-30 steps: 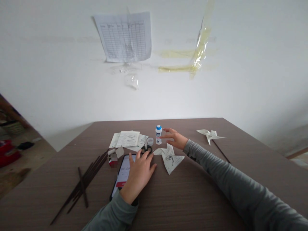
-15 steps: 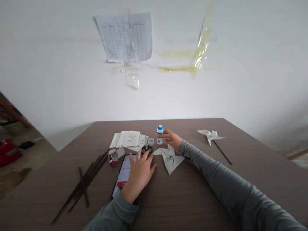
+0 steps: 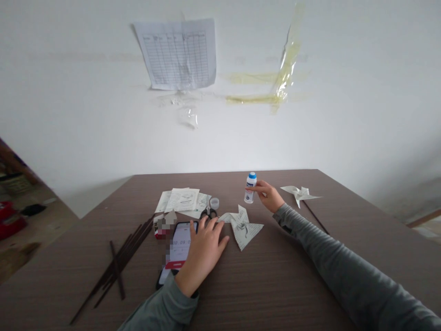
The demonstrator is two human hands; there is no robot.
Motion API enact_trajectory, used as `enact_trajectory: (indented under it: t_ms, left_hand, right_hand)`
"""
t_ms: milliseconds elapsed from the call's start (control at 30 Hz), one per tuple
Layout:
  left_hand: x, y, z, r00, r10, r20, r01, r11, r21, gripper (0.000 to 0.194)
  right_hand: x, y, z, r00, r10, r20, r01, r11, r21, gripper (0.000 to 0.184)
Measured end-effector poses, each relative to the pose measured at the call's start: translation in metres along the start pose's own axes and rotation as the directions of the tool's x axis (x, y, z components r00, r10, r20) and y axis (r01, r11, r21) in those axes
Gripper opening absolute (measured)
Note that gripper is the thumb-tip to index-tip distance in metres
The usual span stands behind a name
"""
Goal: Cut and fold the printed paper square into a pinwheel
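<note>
My right hand [image 3: 270,195] has its fingers around a small white bottle [image 3: 248,193] with a blue cap. I cannot tell whether the bottle's base touches the table. My left hand [image 3: 206,243] lies with its fingers spread, just beside a phone [image 3: 180,243] that shows a running timer. The fingertips reach the handles of black scissors [image 3: 208,213]. Right of those fingers lies a folded pinwheel [image 3: 246,230] of printed paper, without a stick. Behind the scissors sits a small translucent round cap or cup [image 3: 214,203].
Several dark sticks [image 3: 117,266] lie at the left. Printed paper sheets [image 3: 182,200] are stacked near a small red-and-white box [image 3: 161,230]. A finished pinwheel [image 3: 301,195] on a stick lies at the right. A wall [image 3: 220,142] stands behind the brown table [image 3: 262,294].
My right hand has carried the bottle to the right, away from the translucent cap. My left hand has stayed almost in place, its fingers still spread.
</note>
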State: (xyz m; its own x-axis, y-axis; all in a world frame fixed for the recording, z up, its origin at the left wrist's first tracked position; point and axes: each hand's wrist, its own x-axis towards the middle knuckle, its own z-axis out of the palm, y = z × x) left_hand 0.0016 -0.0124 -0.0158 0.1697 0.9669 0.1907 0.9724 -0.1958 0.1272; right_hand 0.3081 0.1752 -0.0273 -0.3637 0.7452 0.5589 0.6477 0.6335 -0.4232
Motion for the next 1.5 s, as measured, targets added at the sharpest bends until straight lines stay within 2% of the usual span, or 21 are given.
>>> enact_trajectory:
  t_ms: [100, 300, 467, 633, 767, 900, 1000, 1067, 1233, 1367, 1500]
  left_hand:
    - [0.0, 0.004, 0.008, 0.999, 0.043, 0.002, -0.043, 0.999, -0.009, 0.049]
    - [-0.002, 0.006, 0.02, 0.996, 0.088, -0.026, -0.089, 0.996, -0.007, 0.054]
    - [-0.002, 0.014, 0.013, 0.999, 0.026, 0.036, -0.026, 1.0, -0.014, 0.056]
    - [-0.002, 0.019, 0.006, 0.995, 0.03, 0.094, -0.029, 1.0, -0.011, 0.052]
    - [-0.003, 0.016, 0.013, 0.996, 0.071, 0.052, -0.07, 0.997, -0.034, 0.052]
    - [-0.003, 0.014, 0.019, 0.993, 0.114, -0.003, -0.114, 0.992, -0.06, 0.05]
    - [-0.001, 0.014, 0.017, 0.994, 0.111, -0.004, -0.111, 0.992, -0.057, 0.05]
    - [0.001, 0.015, 0.013, 0.996, 0.088, 0.004, -0.088, 0.995, -0.045, 0.051]
    - [0.002, 0.016, 0.011, 0.999, 0.043, 0.031, -0.042, 0.999, -0.031, 0.054]
    - [0.001, 0.017, 0.013, 0.998, 0.048, 0.029, -0.047, 0.998, -0.03, 0.056]
    - [0.002, 0.019, 0.007, 0.997, 0.036, 0.071, -0.033, 0.999, -0.041, 0.058]
  right_hand:
    - [-0.017, 0.006, -0.01, 0.999, -0.002, -0.049, 0.002, 1.0, 0.008, 0.058]
    - [-0.049, 0.002, -0.014, 0.991, -0.019, -0.131, 0.023, 0.999, 0.03, 0.061]
    - [-0.064, -0.006, -0.004, 0.986, 0.003, -0.166, 0.01, 0.997, 0.078, 0.053]
    - [-0.065, -0.014, 0.006, 0.975, -0.015, -0.223, 0.048, 0.989, 0.143, 0.057]
    - [-0.065, -0.018, 0.011, 0.977, 0.001, -0.214, 0.017, 0.996, 0.083, 0.051]
    - [-0.066, -0.018, 0.018, 0.977, 0.084, -0.195, -0.079, 0.996, 0.034, 0.021]
    - [-0.066, -0.018, 0.024, 0.976, 0.117, -0.185, -0.105, 0.992, 0.076, 0.037]
    - [-0.067, -0.019, 0.026, 0.976, 0.123, -0.182, -0.103, 0.988, 0.113, 0.04]
    - [-0.067, -0.026, 0.027, 0.984, 0.088, -0.157, -0.064, 0.986, 0.153, 0.032]
    - [-0.067, -0.032, 0.028, 0.994, 0.038, -0.101, -0.026, 0.993, 0.119, 0.026]
    - [-0.065, -0.035, 0.033, 0.998, 0.008, -0.055, -0.004, 0.997, 0.071, 0.027]
